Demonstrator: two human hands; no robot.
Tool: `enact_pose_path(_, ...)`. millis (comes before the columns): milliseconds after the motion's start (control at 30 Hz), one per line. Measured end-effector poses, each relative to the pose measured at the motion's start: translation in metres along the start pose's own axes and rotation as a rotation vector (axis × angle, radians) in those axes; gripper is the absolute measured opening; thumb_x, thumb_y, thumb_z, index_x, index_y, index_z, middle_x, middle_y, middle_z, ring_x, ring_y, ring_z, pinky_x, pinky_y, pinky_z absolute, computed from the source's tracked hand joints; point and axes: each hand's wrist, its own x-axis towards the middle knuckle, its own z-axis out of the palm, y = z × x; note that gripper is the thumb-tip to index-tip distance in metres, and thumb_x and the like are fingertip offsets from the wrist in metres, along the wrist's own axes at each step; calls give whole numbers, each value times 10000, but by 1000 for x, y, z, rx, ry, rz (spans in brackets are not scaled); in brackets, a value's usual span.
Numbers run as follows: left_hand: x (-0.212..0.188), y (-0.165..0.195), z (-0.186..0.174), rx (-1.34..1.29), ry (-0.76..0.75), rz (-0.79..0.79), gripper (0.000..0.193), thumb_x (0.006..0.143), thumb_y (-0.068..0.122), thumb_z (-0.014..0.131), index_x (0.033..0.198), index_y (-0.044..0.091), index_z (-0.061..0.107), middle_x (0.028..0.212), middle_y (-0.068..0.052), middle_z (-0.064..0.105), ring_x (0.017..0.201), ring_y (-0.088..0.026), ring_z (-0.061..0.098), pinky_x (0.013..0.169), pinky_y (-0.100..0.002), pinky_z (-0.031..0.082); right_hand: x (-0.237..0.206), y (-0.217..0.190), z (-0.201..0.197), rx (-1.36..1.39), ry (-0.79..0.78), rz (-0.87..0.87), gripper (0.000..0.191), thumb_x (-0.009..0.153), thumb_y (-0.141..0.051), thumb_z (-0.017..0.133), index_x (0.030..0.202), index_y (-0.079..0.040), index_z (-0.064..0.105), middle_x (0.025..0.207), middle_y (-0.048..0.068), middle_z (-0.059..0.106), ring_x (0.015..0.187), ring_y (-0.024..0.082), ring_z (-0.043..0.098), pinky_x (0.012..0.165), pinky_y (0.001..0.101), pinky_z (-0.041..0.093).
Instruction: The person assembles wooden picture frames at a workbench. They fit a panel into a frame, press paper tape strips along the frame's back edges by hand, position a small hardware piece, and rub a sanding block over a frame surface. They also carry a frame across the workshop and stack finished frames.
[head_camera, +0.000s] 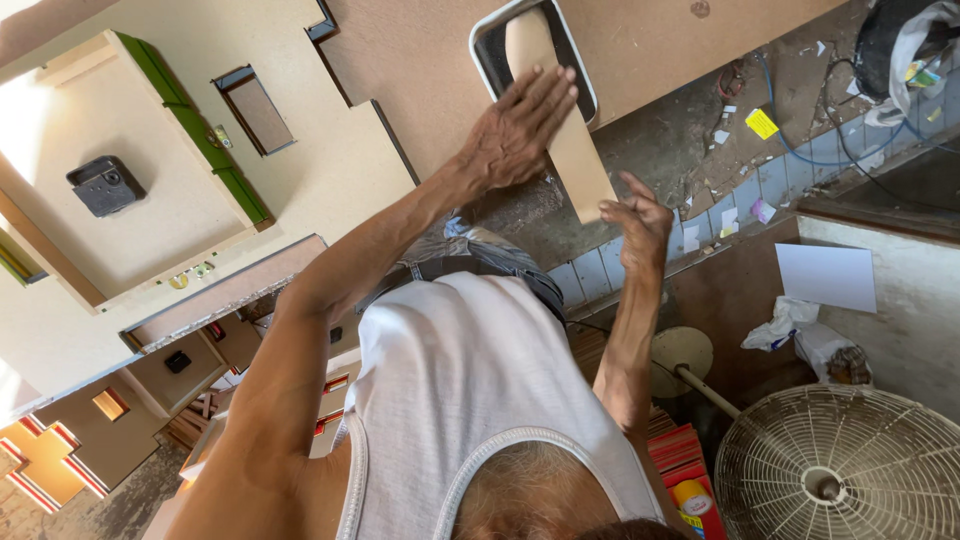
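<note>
white vest (450, 400) at the bottom middle of the frame, closest of all, with two bare arms going up from it.

left hand (520, 128) at the top middle, wide open and flat, fingers straight and side by side, pressed on a long tan wood strip (578, 165). strip slanting from the top middle down toward the right, its upper end over a grey metal tray (486, 62) on a brown board (640, 40).

right hand (640, 222) just right of the middle, at the lower end of the wood strip, fingers bent and a bit apart. maybe touching the strip's end, but hard to see whether gripping it or not.

at the upper left, a cream panel (110, 110) with a green edge and a small black box (105, 185) on it. at the lower right, a round wire fan (840, 470). above it, a white sheet of paper (825, 275). near the top right, a small yellow note (762, 123) on a dusty floor, beside blue cables (820, 155).
</note>
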Motion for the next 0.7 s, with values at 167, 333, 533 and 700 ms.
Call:
enact_pose_path(167, -17, 10, -11, 411, 293, 88, 884, 1030, 412, 655, 1661, 76, 134, 1742, -106, 83, 1629, -247, 46, 1391, -455, -15, -30, 3, -9, -11, -3, 13, 72, 726, 12, 793, 710, 12, 723, 1322, 327, 642, 1436, 373, 517, 1001, 413, 521)
enact_pose_path(333, -22, 0, -31, -245, -122, -75, 798, 985, 339, 561, 1563, -87, 212, 1645, -259, 177, 1540, -338, 153, 1254, -466, 44, -44, 1, -4, 58, -23, 54, 56, 726, 9, 783, 720, 10, 728, 1340, 333, 631, 1360, 369, 575, 930, 390, 534)
enact_pose_path(533, -39, 14, -17, 157, 126, 35, 665, 1084, 166, 503, 1654, -21, 217, 1722, -195, 180, 1602, -291, 140, 1339, -453, 53, -73, -10, -11, 6, -9, 35, 86, 710, 15, 784, 698, -25, 708, 1359, 308, 645, 1368, 336, 593, 1074, 411, 528)
enact_pose_path(700, -61, 13, -3, 26, 149, 4, 615, 1122, 134, 457, 1672, 10, 211, 1730, -183, 166, 1609, -292, 131, 1355, -443, 86, -90, -9, -10, 56, -28, 85, 112, 731, 27, 790, 697, -27, 698, 1382, 307, 618, 1329, 354, 590, 1033, 415, 504)
